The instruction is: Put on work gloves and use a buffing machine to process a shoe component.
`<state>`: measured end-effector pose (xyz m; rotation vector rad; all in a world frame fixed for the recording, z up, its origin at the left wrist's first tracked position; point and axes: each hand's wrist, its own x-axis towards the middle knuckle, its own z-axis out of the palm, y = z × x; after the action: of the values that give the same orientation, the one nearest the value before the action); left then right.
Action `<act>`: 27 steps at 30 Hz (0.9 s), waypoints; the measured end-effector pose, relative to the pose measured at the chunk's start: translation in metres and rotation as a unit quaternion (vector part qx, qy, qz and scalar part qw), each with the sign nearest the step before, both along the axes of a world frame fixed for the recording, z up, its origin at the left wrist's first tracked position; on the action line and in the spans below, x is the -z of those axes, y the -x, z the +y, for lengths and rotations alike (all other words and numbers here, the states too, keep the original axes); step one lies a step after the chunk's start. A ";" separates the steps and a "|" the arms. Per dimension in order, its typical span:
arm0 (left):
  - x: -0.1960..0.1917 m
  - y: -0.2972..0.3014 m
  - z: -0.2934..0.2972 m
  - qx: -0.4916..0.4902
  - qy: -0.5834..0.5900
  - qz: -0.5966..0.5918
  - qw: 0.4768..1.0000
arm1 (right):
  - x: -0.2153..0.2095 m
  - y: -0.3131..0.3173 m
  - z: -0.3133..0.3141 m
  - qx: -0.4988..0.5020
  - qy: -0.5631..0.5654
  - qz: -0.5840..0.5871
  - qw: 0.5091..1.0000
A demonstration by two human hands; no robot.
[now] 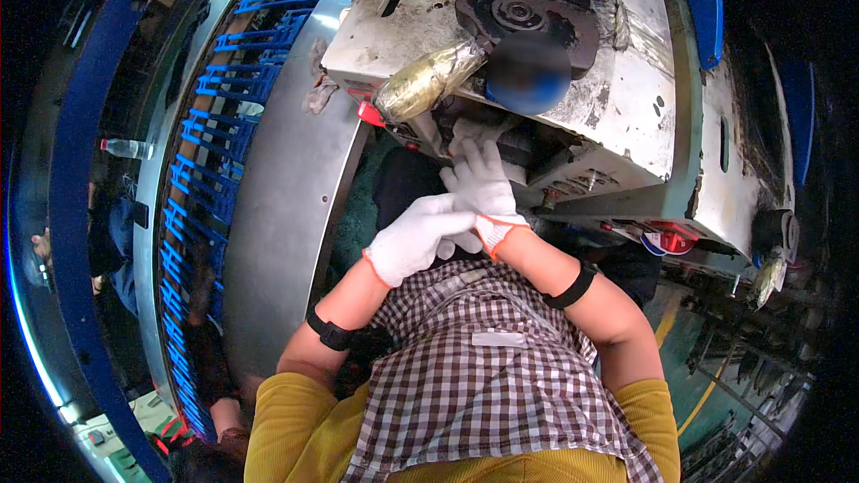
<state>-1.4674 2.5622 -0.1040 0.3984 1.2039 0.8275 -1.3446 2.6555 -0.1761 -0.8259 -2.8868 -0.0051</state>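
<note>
White knit gloves with orange-edged cuffs cover both my hands, which meet in front of my checked apron (456, 340). My left hand (419, 237) has its fingers closed at the wrist of my right hand, gripping the cuff of the right glove (494, 229); part of its fingertips is hidden there. Stretched toward the machine, my right hand (483, 181) has its fingers apart and holds nothing. Just beyond it is the dark recess under the front of a worn white machine (617, 80). A yellowish wrapped part (428, 82) sticks out from that machine.
On the left, a grey metal table (273, 188) runs beside a row of blue racks (219, 80). A clear bottle (128, 149) and another person's hand (42, 244) are farther left. To the right stands a second machine with a red part (673, 238). Something round and blue (528, 94) is blurred.
</note>
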 end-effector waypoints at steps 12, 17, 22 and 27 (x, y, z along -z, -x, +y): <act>0.023 -0.020 0.002 0.036 -0.211 0.574 0.791 | 0.002 0.000 0.010 0.062 0.530 0.438 0.724; 0.039 -0.005 0.040 -0.095 -0.193 0.607 0.765 | 0.001 0.025 -0.024 0.126 0.558 0.542 0.615; 0.025 -0.021 0.038 -0.131 -0.251 0.545 0.789 | -0.030 0.000 -0.006 0.074 0.649 0.445 0.613; 0.004 -0.038 0.040 -0.113 -0.275 0.564 0.770 | -0.061 -0.019 0.004 0.049 0.765 0.573 0.291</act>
<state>-1.4293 2.6026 -0.1076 1.3989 2.1370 1.1989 -1.3255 2.6593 -0.1156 -0.4655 -0.5855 2.2862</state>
